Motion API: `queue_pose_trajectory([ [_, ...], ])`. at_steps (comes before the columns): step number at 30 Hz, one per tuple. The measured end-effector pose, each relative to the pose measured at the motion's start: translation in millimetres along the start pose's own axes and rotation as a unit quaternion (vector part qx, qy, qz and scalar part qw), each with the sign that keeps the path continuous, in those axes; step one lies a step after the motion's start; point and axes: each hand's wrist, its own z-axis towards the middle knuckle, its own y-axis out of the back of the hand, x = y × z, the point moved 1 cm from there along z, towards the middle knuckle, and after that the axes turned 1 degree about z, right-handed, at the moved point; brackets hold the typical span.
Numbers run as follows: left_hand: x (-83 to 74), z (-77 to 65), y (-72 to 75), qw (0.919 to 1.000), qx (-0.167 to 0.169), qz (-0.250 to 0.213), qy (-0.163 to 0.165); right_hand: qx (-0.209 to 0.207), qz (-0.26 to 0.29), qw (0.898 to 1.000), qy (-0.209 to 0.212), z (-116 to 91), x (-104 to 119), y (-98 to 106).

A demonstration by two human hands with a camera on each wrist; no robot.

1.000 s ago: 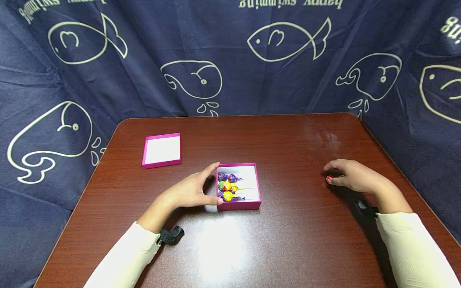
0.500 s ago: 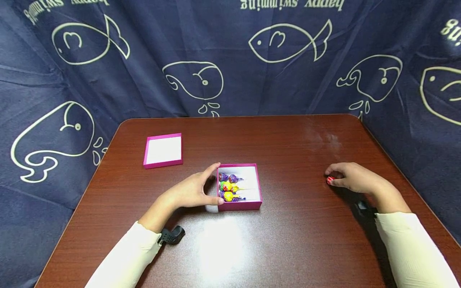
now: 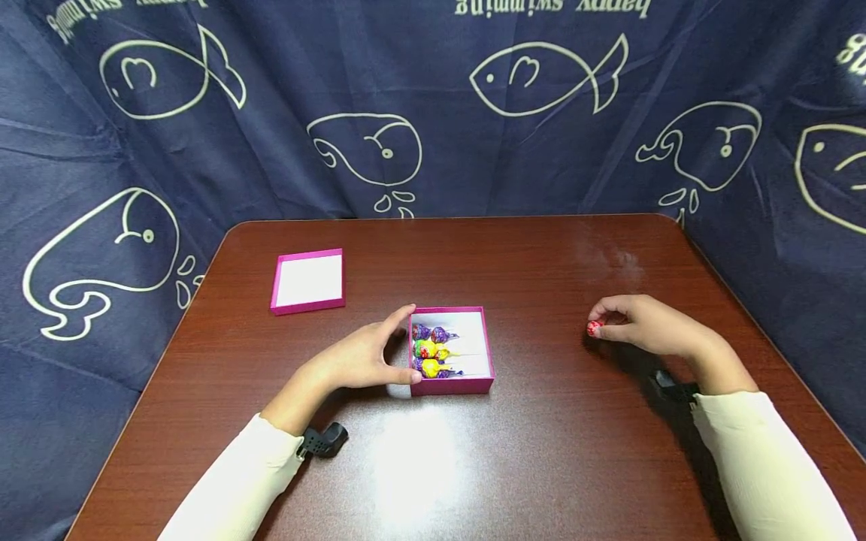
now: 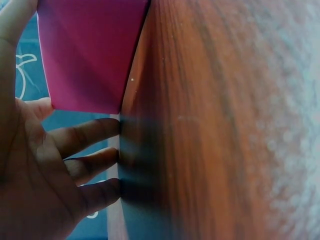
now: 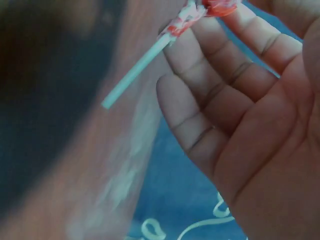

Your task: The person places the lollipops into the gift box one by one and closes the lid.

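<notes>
In the head view, an open magenta box (image 3: 452,387) with a white inside stands mid-table. Several wrapped lollipops (image 3: 430,349), purple and yellow, lie in it with their heads toward the left wall. My left hand (image 3: 361,357) grips that left end, thumb at the near corner and index finger at the far one. The left wrist view shows the other fingers spread below the box wall (image 4: 90,55), tips at the tabletop. Off to the right, my right hand (image 3: 646,324) pinches a red-wrapped lollipop (image 3: 594,328); its white stick (image 5: 135,72) shows in the right wrist view.
A shallow magenta lid (image 3: 310,279), white side up, lies at the back left of the brown wooden table (image 3: 528,270). Behind the table hangs a navy cloth (image 3: 446,173) with fish and whale drawings.
My right hand, low at the right of the table before, has moved left and slightly away with the red lollipop. The left hand and the box keep their places.
</notes>
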Motion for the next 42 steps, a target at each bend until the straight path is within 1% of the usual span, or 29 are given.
queue_pose_trajectory([
  [5, 0.6, 1.4, -1.0, 1.0000, 0.003, -0.004, -0.001, 0.005, 0.014, 0.999, 0.052, 19, 21, 0],
  [14, 0.0, 0.6, 0.4, 1.0000, 0.002, -0.001, -0.001, 0.032, -0.003, 0.991, 0.128, 55, 61, 3],
  [20, 0.6, 1.2, 0.6, 1.0000, 0.003, 0.001, 0.002, 0.053, -0.001, 0.986, 0.155, 78, 92, 3],
  [27, 0.2, 1.5, 0.8, 1.0000, 0.003, 0.001, 0.002, 0.065, -0.022, 0.980, 0.185, 104, 125, -4],
  [32, 0.9, 1.2, 0.8, 1.0000, 0.000, -0.003, 0.001, 0.076, -0.029, 0.972, 0.219, 122, 143, -12],
  [37, 1.7, 0.7, 1.1, 1.0000, -0.001, -0.006, -0.002, 0.064, -0.036, 0.965, 0.253, 136, 160, -21],
  [42, 2.0, 0.1, 0.8, 1.0000, 0.002, -0.008, -0.005, 0.053, -0.039, 0.964, 0.258, 145, 170, -31],
])
